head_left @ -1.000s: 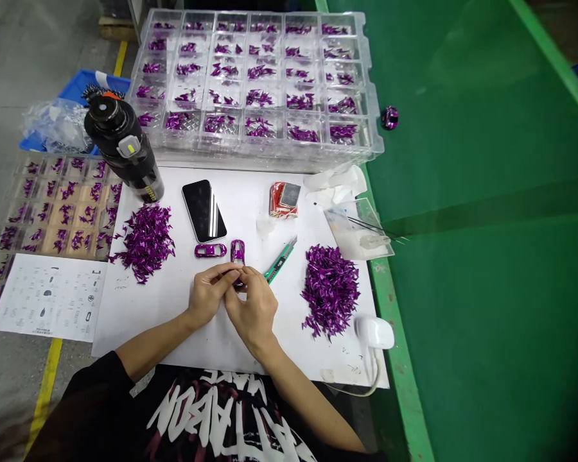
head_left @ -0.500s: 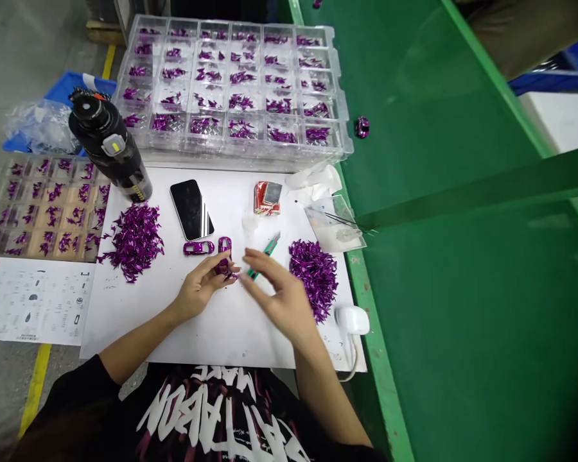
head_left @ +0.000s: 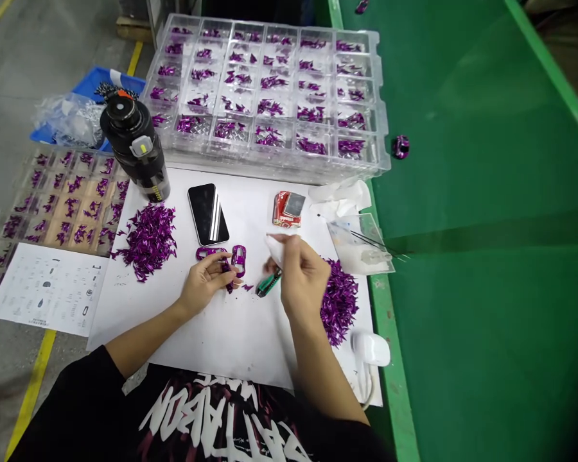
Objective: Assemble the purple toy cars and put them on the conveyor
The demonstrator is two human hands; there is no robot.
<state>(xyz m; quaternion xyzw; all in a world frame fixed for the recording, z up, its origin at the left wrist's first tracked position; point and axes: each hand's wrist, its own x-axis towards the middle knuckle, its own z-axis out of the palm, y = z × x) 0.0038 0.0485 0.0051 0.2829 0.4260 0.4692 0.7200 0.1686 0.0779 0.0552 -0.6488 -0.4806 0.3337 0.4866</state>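
My left hand is closed, with a small purple piece pinched at its fingertips. Beside those fingertips lies a purple toy car body; a second purple car body is partly covered by the same hand. My right hand is raised over the white sheet, fingers closed on a small white object whose kind I cannot make out. Under it lies a green utility knife, and a few loose purple bits rest between the hands.
Purple pieces form a left pile and a right pile. A phone, a black bottle, a red packet, tweezers and a white charger surround the hands. Behind stands a clear compartment box; a green conveyor runs right.
My right hand has gone from open fingers near the left hand to closed around the white object, farther right. The view has shifted left. My left hand keeps its pinch.
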